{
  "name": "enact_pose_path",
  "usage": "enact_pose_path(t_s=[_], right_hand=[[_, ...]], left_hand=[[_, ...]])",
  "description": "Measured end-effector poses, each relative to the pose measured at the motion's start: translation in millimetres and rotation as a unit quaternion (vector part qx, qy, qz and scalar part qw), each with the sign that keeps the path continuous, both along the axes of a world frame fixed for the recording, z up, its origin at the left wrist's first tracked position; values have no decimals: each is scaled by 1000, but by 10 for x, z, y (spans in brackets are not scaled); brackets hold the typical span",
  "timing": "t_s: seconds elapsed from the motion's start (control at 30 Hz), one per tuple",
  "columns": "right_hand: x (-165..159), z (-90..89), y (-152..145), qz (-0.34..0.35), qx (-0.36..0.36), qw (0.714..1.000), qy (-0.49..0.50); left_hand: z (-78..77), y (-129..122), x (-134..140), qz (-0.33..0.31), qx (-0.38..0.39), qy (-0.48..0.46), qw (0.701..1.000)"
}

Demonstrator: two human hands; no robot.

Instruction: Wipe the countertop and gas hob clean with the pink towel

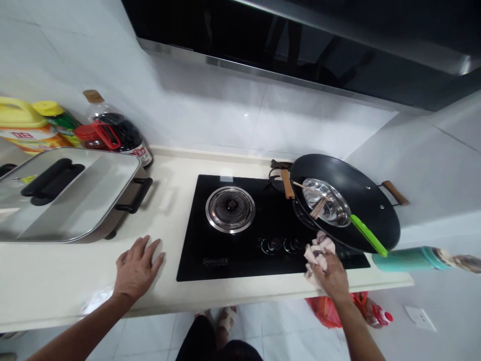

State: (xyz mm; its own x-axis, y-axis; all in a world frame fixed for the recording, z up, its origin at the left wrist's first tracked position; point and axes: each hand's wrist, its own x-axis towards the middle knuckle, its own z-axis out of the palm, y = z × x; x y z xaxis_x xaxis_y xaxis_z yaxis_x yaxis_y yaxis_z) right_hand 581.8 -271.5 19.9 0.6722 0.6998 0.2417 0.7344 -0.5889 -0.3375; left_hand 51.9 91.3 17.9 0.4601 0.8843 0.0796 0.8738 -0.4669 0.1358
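My right hand (331, 275) is closed on a crumpled pale pink cloth (318, 253), pressed to the front right part of the black glass gas stove (225, 258). Just left of the cloth are the two stove knobs (284, 244). My left hand (137, 266) lies on the cream countertop (158, 291) with its fingers spread, holding nothing, left of the stove. Behind the cloth a black wok (379, 223) covers the right burner. In it are a metal bowl (334, 213), chopsticks (318, 207) and a utensil with a green handle (368, 235).
An electric pan (86, 210) with a lid stands at the left, with several bottles (124, 131) behind it. The range hood (263, 45) hangs over the stove. A turquoise cylinder (404, 259) is at the counter's right end. Red bags (326, 308) are below.
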Motion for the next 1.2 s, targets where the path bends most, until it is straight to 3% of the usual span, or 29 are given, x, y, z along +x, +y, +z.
enact_pose_path(t_s=[0.13,0.23,0.33,0.43,0.57,0.67,0.77,0.87,0.97,1.07,1.13,1.2], right_hand=[[-984,-91,305,33,16,999,23],[-1763,-124,607,114,39,991,51],[-2180,-86,1036,198,45,975,92],[-2081,35,1563,180,64,970,150],[-1501,221,2189,33,105,979,170],[-1222,264,2460,30,37,988,146],[-1345,210,2490,37,4,989,146],[-1846,125,2338,76,-18,989,124],[-2491,76,2178,169,-20,981,88],[-2966,70,2087,307,2,947,96],[-3075,67,2004,378,17,920,106],[-2998,49,1835,398,34,909,115]], left_hand=[[-7,-7,4,0,7,3,1000],[-15,-13,0,-4,20,2,1000],[-30,-17,-15,-9,30,3,1000],[-47,-21,-30,-12,41,4,999],[-55,-30,-32,-11,49,5,999],[-48,-41,-24,-10,49,5,999],[-46,-48,-20,-8,47,0,999],[-47,-50,-18,-5,43,-13,999],[-41,-49,-10,-2,44,-16,999],[-30,-46,-1,0,45,-8,999],[-23,-42,2,0,44,-4,999],[-13,-36,3,0,41,-1,999]])
